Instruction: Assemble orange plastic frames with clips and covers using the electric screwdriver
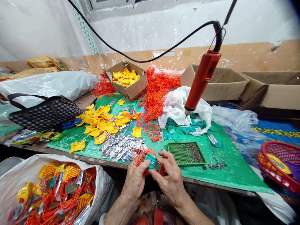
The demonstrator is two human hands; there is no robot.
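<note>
Just above the table's front edge, my left hand [135, 178] pinches an orange plastic lattice frame [140, 155] with a small teal plastic piece [151, 160] laid on it. My right hand [170, 173] closes its thumb and fingers on the right side of the same frame. What lies between the right fingertips is partly hidden. Flat silver metal strips [122, 148] are heaped just beyond my left hand. To the right of my right hand sits a green perforated tray [177, 153] with many small screws [196, 152] standing in its holes.
A red electric screwdriver [201, 81] hangs over a white bag [173, 104] of teal pieces. Yellow plastic parts [100, 120] and orange frames [157, 93] lie in piles. A sack [103, 181] of assembled pieces stands left; a red basket [269, 165] is at right. Cardboard boxes [133, 92] stand behind.
</note>
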